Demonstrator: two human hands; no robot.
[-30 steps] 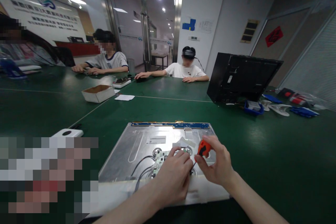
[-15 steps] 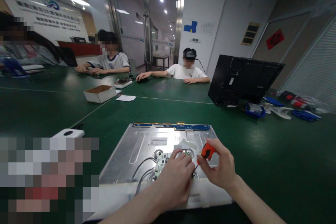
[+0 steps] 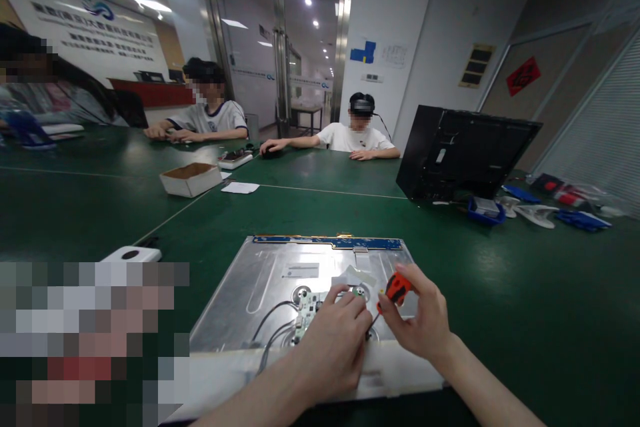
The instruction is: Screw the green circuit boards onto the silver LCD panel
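Note:
My right hand [image 3: 424,317] grips a screwdriver [image 3: 399,288] with an orange and black handle between thumb and fingers. Its thin shaft slants down and left to the fingertips of my left hand [image 3: 337,337]. The left hand lies over a small green circuit board [image 3: 306,313], fingers bent and closed; what they hold, if anything, is hidden, as is the screwdriver's tip. Underneath is a silvery metal display panel [image 3: 230,307], lying flat with a narrow blue circuit strip [image 3: 320,240] along its far edge. Dark cables [image 3: 273,313] run from the board's left side.
A black monitor casing [image 3: 465,153] stands at the right, beside a blue tray [image 3: 486,215] and blue gloves [image 3: 583,219]. A cardboard box [image 3: 190,180] and white paper [image 3: 240,187] lie further back on the green table [image 3: 320,210]. Several people sit across it.
The screwdriver's handle has turned slightly in my right hand, and its fingers have shifted a little. My left hand stays where it was.

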